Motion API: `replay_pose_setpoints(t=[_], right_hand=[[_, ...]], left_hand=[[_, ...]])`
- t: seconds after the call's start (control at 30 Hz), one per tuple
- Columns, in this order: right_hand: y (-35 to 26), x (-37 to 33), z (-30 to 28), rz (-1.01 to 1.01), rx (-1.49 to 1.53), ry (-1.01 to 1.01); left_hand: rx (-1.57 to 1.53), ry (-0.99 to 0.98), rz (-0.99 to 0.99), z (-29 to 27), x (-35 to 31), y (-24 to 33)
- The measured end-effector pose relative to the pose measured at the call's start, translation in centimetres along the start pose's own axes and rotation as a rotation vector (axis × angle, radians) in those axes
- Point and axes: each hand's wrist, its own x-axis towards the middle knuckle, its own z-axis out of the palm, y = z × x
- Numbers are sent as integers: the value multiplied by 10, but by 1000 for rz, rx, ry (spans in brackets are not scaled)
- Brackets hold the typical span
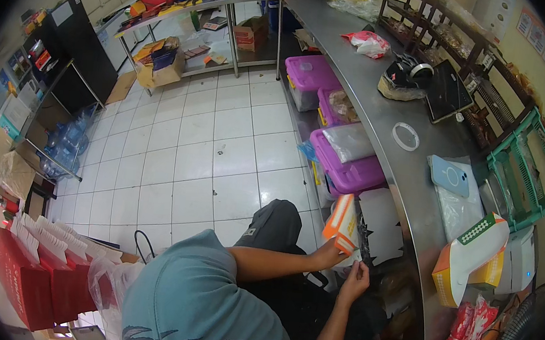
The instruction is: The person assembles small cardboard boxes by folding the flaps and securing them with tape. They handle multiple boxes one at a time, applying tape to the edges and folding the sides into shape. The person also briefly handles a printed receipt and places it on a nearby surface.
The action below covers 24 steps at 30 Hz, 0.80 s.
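Observation:
Above my lap, my left hand (328, 254) is closed on a small orange and white paper carton (344, 221), which stands tilted upward from my fingers. My right hand (356, 283) is just below and to its right, fingers pinched together at the carton's lower end, on what looks like a pale flap. The exact spot of the right fingertips is too small to make out. On the steel counter to my right lie yellow, orange and white food cartons (451, 279), opened up, near a bundle of red and white plastic packets (467, 328).
The long steel counter (409, 183) curves along my right, bearing a tape roll (406, 136), a light blue phone (449, 176) and a green plastic rack (527, 169). Purple-lidded bins (345, 160) stand beneath it. Red folded boxes (22, 277) are stacked to my left; a fan (516, 334) is at right.

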Motion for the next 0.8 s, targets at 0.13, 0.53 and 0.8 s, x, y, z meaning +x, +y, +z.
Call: replay_pose_setpoints(t=[0.13,0.53,0.8], right_hand=[[13,6,-7,-63,28,-13],[-13,0,-6,145,54,-103],[-17,-3,-2,145,177,-189]], left_hand=[[22,-167,-55,-11,0,12],[-471,-335,-224,-30,5,0],[-527,-220,-272,-37,11,27]])
